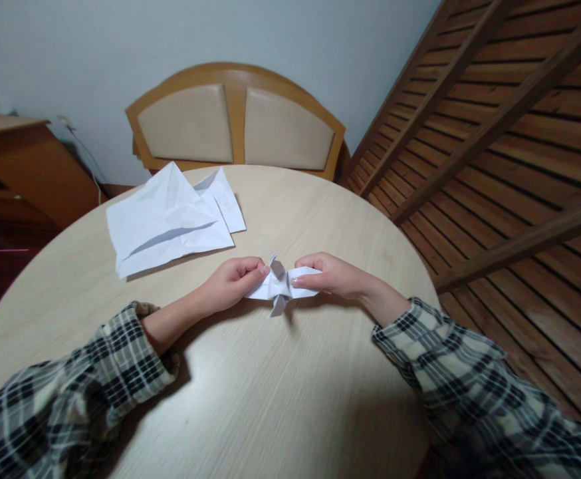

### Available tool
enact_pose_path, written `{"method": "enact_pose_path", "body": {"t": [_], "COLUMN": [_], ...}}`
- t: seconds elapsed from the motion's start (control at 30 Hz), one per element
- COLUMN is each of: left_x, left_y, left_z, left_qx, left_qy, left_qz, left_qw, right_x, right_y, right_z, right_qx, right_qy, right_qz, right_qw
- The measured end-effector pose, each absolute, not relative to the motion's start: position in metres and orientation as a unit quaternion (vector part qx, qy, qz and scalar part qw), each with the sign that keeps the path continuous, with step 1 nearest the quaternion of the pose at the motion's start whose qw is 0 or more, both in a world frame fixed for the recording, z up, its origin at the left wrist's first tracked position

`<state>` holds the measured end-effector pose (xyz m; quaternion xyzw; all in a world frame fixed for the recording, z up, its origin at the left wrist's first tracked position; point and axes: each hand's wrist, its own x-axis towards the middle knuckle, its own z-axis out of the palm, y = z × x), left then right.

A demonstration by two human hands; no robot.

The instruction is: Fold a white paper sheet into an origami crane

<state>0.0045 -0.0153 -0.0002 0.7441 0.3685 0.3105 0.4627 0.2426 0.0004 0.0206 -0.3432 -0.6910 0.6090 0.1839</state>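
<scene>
Between my two hands is a white origami paper crane, its wings spread to either side and its two narrow points sticking out toward and away from me. My left hand pinches the left wing between thumb and curled fingers. On the other side, my right hand grips the right wing, the thumb lying on top of it. The crane is just over the table, and whether it touches the surface I cannot tell. Parts of both wings are hidden under my fingers.
Creased white paper sheets lie on the round wooden table, beyond my left hand. A chair or headboard with beige panels stands behind the table. Wooden slats rise at the right, and a wooden cabinet is at the left.
</scene>
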Motion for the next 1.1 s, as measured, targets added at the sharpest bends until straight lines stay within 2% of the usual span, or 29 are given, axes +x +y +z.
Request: {"method": "enact_pose_path", "body": {"t": [0.3,0.63,1.1], "left_x": [0.007,-0.002,-0.009], "left_y": [-0.014,-0.009,0.000], "left_z": [0.000,0.007,0.004], "left_qx": [0.734,0.716,0.701], "left_qy": [0.399,0.413,0.442], "left_qz": [0.401,0.403,0.403], "left_qw": [0.376,0.393,0.388], "right_x": [0.235,0.238,0.240], "right_y": [0.001,0.007,0.014], "right_z": [0.019,0.012,0.008], "right_qx": [-0.366,-0.397,-0.414], "right_qy": [-0.662,-0.648,-0.611], "right_qz": [0.599,0.588,0.570], "right_qw": [0.262,0.279,0.361]}}
